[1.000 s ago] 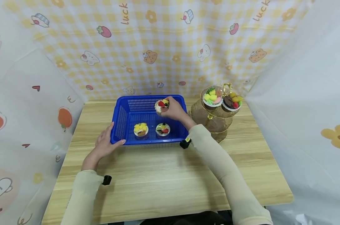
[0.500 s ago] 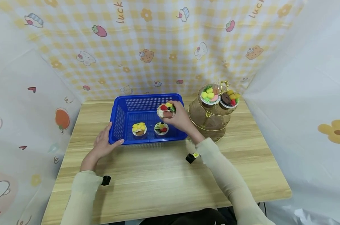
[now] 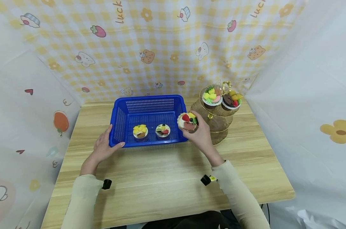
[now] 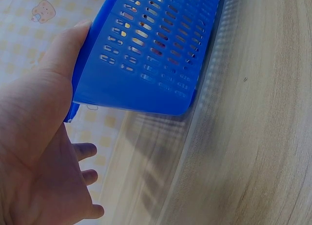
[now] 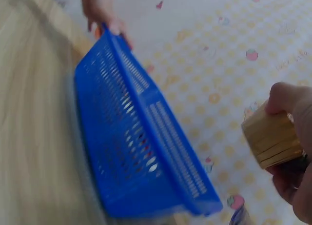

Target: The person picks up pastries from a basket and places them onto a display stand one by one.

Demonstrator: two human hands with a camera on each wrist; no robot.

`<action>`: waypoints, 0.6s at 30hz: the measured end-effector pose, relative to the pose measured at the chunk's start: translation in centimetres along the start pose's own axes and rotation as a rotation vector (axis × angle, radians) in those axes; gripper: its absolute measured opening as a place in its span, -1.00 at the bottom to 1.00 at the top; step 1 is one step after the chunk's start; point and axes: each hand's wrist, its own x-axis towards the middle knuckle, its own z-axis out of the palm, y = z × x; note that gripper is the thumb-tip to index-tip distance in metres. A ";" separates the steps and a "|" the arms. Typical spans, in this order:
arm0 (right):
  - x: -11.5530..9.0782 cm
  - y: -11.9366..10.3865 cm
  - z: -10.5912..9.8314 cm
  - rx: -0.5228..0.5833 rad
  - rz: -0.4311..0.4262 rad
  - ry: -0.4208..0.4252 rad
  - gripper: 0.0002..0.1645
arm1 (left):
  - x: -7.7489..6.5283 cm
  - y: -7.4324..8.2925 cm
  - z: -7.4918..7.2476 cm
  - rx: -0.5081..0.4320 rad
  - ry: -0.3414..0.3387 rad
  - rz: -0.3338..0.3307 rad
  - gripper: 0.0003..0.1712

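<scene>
My right hand [image 3: 201, 133] holds a toy cupcake [image 3: 187, 122], topped with cream and fruit, just off the right front corner of a blue plastic basket [image 3: 147, 144]. In the right wrist view, thumb and fingers grip the cupcake's tan cup [image 5: 273, 137]. My left hand [image 3: 102, 147] rests at the basket's left front corner, thumb along the front rim and fingers extended beside the left side. Inside the basket stand a yellow-topped cupcake [image 3: 140, 131] and a fruit-topped cupcake [image 3: 162, 131], side by side near the front.
A tiered stand [image 3: 216, 119] with gold edges stands right of the basket. Its top tier carries a yellow-and-pink-topped cupcake [image 3: 211, 97] and a chocolate-topped cupcake [image 3: 231, 100]. The wooden table [image 3: 161, 178] meets a checked cloth backdrop [image 3: 115, 73] behind.
My right hand has lifted the cupcake from above the basket and carried it right and nearer, past the basket's right rim. The left hand stays at the basket corner.
</scene>
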 end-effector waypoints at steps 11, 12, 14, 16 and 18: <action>-2.6 3.3 -1.4 -0.028 -0.108 0.278 -0.08 | -0.1 0.1 -0.2 -0.006 0.006 0.000 0.28; -2.7 3.4 -1.4 -0.005 -0.081 0.303 -0.08 | -0.1 0.1 -0.2 -0.006 0.007 0.003 0.28; -2.7 3.7 -1.3 0.036 -0.023 0.348 -0.09 | -0.1 0.1 -0.2 -0.009 0.008 0.007 0.28; -2.6 3.9 -1.2 0.059 0.023 0.385 -0.10 | -0.1 0.1 -0.2 -0.011 0.006 0.007 0.28; -2.5 4.2 -1.0 0.067 0.052 0.410 -0.10 | -0.1 0.0 -0.1 -0.015 0.002 0.009 0.28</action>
